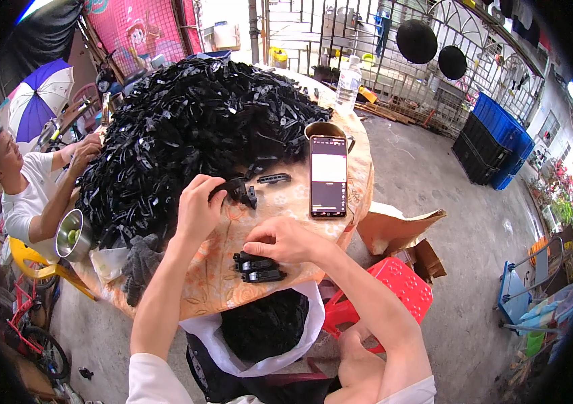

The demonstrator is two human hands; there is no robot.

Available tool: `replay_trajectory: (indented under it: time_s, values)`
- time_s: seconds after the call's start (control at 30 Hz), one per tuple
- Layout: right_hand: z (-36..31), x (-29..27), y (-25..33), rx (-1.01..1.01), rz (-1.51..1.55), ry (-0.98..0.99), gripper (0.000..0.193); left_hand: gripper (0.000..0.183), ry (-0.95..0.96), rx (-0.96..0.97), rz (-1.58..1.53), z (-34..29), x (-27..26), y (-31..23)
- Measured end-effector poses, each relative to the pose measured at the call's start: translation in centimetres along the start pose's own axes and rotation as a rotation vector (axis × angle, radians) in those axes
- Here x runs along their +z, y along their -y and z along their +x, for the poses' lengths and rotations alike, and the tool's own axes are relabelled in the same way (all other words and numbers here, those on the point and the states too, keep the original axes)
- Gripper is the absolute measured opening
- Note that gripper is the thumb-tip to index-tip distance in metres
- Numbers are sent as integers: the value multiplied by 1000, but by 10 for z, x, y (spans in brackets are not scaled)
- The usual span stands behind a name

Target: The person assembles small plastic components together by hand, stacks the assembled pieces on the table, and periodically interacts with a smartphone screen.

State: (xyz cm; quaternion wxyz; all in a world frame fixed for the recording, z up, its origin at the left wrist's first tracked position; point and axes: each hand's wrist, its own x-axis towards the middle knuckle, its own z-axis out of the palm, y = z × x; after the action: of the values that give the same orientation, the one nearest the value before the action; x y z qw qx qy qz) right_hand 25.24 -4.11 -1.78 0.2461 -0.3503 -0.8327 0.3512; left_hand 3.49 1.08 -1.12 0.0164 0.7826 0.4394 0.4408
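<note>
One broad table point(286, 204) is spanning the middle of the frame, its smooth orange cloth carrying a pale flower print. Across its upper half, a mounded heap point(199, 121) of glossy black pieces, apparently moulded plastic, is catching the light on countless narrow edges. At the lower centre, a white bag point(314, 313) is hanging slack and creased below the table edge, its mouth gaping around dark contents. Right of centre, a flat, slab-like phone point(329, 176) is leaning upright before a metal cup point(327, 128).

Left of centre, the left hand point(200, 207) is pinching a curved black piece point(236, 188) between thumb and index finger, just beside the heap. Lower down, the right hand point(285, 241) is bending over a row of black pieces point(259, 275), slotted and blocky, lying side by side near the table edge; whether it is gripping one, I cannot tell. Above it, a slim slotted piece point(274, 179) is lying alone.

The step in hand is seemingly handling single pieces; the next move is probably calling for a light, square fingertip hold, because such slick surfaces may be slipping easily.
</note>
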Motion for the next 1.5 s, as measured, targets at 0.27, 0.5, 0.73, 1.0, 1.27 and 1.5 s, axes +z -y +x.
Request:
replay_trajectory:
  time_s: [0.27, 0.5, 0.73, 1.0, 1.27, 1.5]
  values:
    - [36, 12, -12, 8, -116, -428, 18, 17, -118, -15, 26, 3, 2, 6]
    - [115, -9, -46, 148, -636, -849, 49, 17, -225, -234, -167, 5, -11, 10]
    - [128, -22, -52, 415, -651, -733, 30, 16, -176, -248, -241, 5, 1, 6]
    - [113, -11, -53, 353, -715, -771, 9, 17, -160, -217, -329, 6, 6, -2]
    - [67, -6, -19, -85, -101, -796, 25, 17, -130, -177, -280, 6, 4, -4]
    - [30, 16, -26, -173, -139, -487, 34, 22, -49, -134, -309, 0, 6, 0]
